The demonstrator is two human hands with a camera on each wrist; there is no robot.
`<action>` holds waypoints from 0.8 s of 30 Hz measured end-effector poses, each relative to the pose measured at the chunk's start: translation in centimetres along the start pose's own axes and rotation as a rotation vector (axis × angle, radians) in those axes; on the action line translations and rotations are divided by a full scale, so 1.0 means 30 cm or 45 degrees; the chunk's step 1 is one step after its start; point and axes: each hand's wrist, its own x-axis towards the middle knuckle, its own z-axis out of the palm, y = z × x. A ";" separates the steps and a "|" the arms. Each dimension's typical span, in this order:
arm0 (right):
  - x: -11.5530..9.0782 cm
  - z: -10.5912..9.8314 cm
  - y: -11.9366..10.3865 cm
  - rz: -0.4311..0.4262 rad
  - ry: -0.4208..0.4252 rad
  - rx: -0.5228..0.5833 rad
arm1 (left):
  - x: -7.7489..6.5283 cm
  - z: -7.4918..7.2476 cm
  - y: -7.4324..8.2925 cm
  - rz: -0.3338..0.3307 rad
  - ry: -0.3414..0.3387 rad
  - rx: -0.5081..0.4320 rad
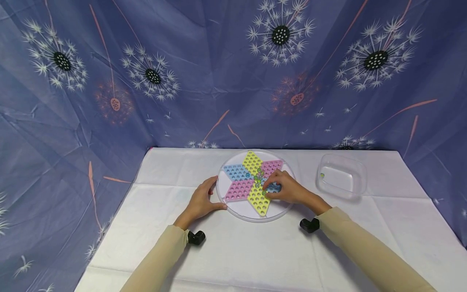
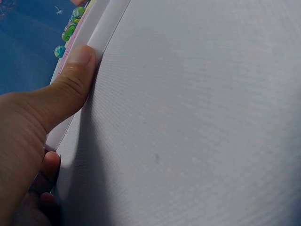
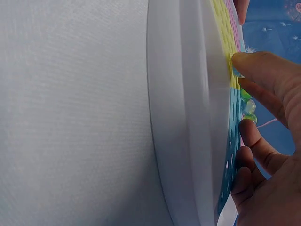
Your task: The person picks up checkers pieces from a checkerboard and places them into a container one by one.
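Note:
A round white Chinese checkers board (image 1: 238, 209) with a star of yellow, pink and blue hole fields lies on the table. My left hand (image 1: 200, 201) holds its left rim, thumb at the near side; up close the thumb (image 2: 77, 70) presses on the rim wall. Over the near yellow point, my right hand (image 1: 286, 187) pinches a marble (image 1: 264, 193) between thumb and index finger, right at the holes. Green and clear marbles (image 1: 256, 177) cluster around the star's middle, and a blue marble (image 1: 248, 175) sits at the edge of the left blue field.
To the right of the board stands a clear plastic box (image 1: 343, 190) with one greenish marble (image 1: 322, 175) in it. A white cloth (image 1: 262, 251) covers the table. Behind hangs a blue curtain (image 1: 208, 73) with dandelion prints.

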 end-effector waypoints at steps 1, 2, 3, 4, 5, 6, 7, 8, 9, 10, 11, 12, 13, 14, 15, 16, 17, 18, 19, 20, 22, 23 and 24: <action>0.000 0.000 0.000 0.000 0.001 -0.002 | 0.000 -0.001 0.002 -0.003 -0.002 -0.003; -0.001 0.001 0.000 -0.001 0.001 -0.006 | -0.001 -0.002 0.003 -0.007 -0.005 -0.006; -0.001 0.002 0.000 -0.002 0.002 -0.007 | -0.001 -0.002 0.003 -0.008 -0.006 -0.006; -0.001 0.002 0.001 -0.004 0.004 -0.010 | -0.001 -0.003 0.004 -0.012 -0.009 -0.008; -0.001 0.003 0.001 -0.006 0.005 -0.013 | -0.002 -0.003 0.004 -0.015 -0.011 -0.008; -0.001 0.004 0.002 -0.009 0.006 -0.015 | -0.002 -0.003 0.004 -0.018 -0.013 -0.004; -0.001 0.005 0.003 -0.011 0.007 -0.018 | -0.002 -0.003 0.004 -0.018 -0.013 -0.001; 0.000 0.006 0.005 -0.014 0.009 -0.020 | -0.002 -0.002 0.003 -0.018 -0.013 0.003; 0.000 0.006 0.007 -0.016 0.010 -0.021 | -0.002 -0.002 0.003 -0.018 -0.013 0.006; 0.000 0.007 0.008 -0.018 0.011 -0.022 | -0.002 -0.002 0.003 -0.018 -0.013 0.008; 0.000 0.008 0.009 -0.020 0.011 -0.022 | -0.002 -0.002 0.003 -0.017 -0.013 0.009; 0.000 0.008 0.010 -0.019 0.011 -0.022 | -0.001 -0.001 0.003 -0.015 -0.012 0.009; 0.000 0.008 0.011 -0.018 0.011 -0.021 | -0.001 -0.001 0.003 -0.014 -0.009 0.009; 0.000 0.008 0.010 -0.017 0.010 -0.021 | -0.001 -0.001 0.003 -0.017 -0.009 0.010; 0.000 0.008 0.010 -0.016 0.009 -0.021 | -0.001 -0.001 0.003 -0.018 -0.008 0.008; 0.000 0.008 0.008 -0.015 0.009 -0.021 | -0.001 -0.001 0.003 -0.017 -0.008 0.006; 0.000 0.008 0.007 -0.014 0.008 -0.022 | -0.001 -0.001 0.003 -0.019 -0.008 0.005; 0.000 0.008 0.005 -0.012 0.007 -0.024 | -0.001 0.000 0.004 -0.021 -0.008 0.005; 0.000 0.008 0.003 -0.011 0.006 -0.024 | -0.001 0.000 0.004 -0.023 -0.008 0.004; 0.000 0.007 0.001 -0.010 0.006 -0.025 | -0.002 0.000 0.004 -0.025 -0.009 0.003; -0.001 0.007 -0.001 -0.009 0.006 -0.025 | -0.002 0.001 0.003 -0.026 -0.008 0.002; -0.001 0.007 -0.002 -0.009 0.005 -0.025 | -0.002 0.001 0.003 -0.029 -0.009 0.002; -0.001 0.007 -0.002 -0.010 0.006 -0.025 | -0.002 0.001 0.004 -0.028 -0.007 0.003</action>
